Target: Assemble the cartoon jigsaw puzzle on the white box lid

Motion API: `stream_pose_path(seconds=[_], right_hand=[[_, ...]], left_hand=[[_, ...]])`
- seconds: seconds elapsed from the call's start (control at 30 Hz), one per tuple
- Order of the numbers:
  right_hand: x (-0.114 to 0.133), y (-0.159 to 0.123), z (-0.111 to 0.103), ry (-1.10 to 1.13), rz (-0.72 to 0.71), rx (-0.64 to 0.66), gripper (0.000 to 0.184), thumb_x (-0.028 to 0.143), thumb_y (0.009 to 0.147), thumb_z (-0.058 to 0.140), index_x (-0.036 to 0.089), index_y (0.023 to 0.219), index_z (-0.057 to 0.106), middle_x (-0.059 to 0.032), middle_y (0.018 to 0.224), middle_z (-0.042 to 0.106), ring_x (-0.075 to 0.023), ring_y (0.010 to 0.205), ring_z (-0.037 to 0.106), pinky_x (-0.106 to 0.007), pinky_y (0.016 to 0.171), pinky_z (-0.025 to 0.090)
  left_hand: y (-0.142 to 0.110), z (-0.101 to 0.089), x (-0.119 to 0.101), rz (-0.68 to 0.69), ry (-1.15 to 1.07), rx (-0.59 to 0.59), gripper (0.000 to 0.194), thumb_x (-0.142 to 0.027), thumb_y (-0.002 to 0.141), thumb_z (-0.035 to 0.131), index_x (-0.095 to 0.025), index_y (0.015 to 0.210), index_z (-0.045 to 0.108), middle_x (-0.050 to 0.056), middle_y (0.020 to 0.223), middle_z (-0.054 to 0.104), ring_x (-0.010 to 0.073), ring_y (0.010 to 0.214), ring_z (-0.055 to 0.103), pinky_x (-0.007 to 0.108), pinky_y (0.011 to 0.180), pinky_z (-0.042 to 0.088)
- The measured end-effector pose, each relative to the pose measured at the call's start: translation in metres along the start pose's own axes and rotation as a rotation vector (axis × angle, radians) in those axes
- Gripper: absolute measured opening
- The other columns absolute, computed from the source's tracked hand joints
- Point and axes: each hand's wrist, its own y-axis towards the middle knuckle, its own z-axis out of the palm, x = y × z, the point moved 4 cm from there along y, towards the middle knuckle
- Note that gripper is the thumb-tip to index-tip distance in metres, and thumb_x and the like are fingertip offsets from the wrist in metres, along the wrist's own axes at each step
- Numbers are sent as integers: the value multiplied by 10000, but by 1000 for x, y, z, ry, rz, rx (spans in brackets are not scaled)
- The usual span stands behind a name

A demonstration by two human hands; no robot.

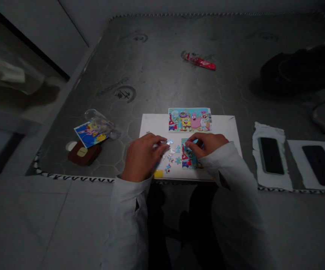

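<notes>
Several loose jigsaw puzzle pieces (pixel 178 160) lie on a white board (pixel 153 123). My left hand (pixel 142 155) is over the board's left side, thumb and forefinger pinched on a small light-blue puzzle piece (pixel 169 142). My right hand (pixel 208 144) is closed in a pinch at the upper edge of a partly joined puzzle (pixel 189 159), covering part of it. Whatever its fingertips hold is too small to make out. Above both hands, a colourful cartoon picture card (pixel 190 120) lies along the board's far edge. Something small and yellow (pixel 158 173) sits near the front edge.
To the left are a brown case (pixel 84 153), a cartoon card (pixel 90 135) and clear plastic packaging (pixel 102 123). A red wrapper (pixel 198 61) lies farther back. Two phones (pixel 271 155) rest on white pads at right, with a dark object (pixel 286 73) behind them.
</notes>
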Motion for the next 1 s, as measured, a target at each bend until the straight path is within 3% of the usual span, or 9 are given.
stream_pose_path(seconds=[0.2, 0.37, 0.53, 0.73, 0.87, 1.0], right_hand=[[-1, 1, -4, 38, 86, 79, 223, 446, 907, 656, 299, 983, 806, -31, 836, 775, -205, 769, 664, -310, 655, 389], [-3, 2, -8, 44, 114, 44, 189, 440, 900, 681, 307, 960, 801, -20, 817, 763, -205, 776, 654, -307, 682, 405], [-3, 0, -13, 43, 126, 105, 179, 402, 917, 671, 311, 999, 802, -31, 874, 774, -216, 820, 664, -309, 691, 408], [-7, 1, -16, 53, 102, 67, 196, 418, 904, 664, 302, 991, 796, -30, 840, 766, -206, 806, 671, -303, 677, 413], [-8, 1, -15, 48, 120, 103, 196, 419, 909, 665, 300, 1000, 792, -34, 879, 776, -216, 832, 681, -310, 697, 424], [-12, 1, -16, 38, 114, 58, 199, 418, 905, 660, 292, 986, 792, -27, 845, 777, -203, 786, 673, -301, 665, 400]], left_hand=[[-1, 1, -9, 14, 57, 84, 172, -323, 907, 773, -248, 1059, 800, 31, 988, 777, 185, 807, 682, 312, 721, 464], [0, 3, -11, 6, 103, 135, 175, -330, 894, 785, -260, 1053, 799, 29, 1009, 774, 183, 779, 669, 310, 682, 438], [2, 6, -12, -8, 116, 111, 166, -334, 905, 767, -261, 1053, 791, 33, 982, 767, 199, 817, 685, 309, 688, 442], [3, 5, -11, -53, 106, 57, 152, -319, 898, 767, -244, 1028, 788, 39, 989, 770, 221, 867, 706, 324, 741, 471], [3, 0, -11, -75, 105, 57, 165, -330, 894, 768, -236, 1028, 788, 43, 999, 775, 232, 875, 716, 333, 753, 483], [-3, -10, -10, -77, 150, 59, 147, -307, 900, 752, -246, 1028, 788, 49, 1019, 801, 261, 938, 734, 358, 812, 505]])
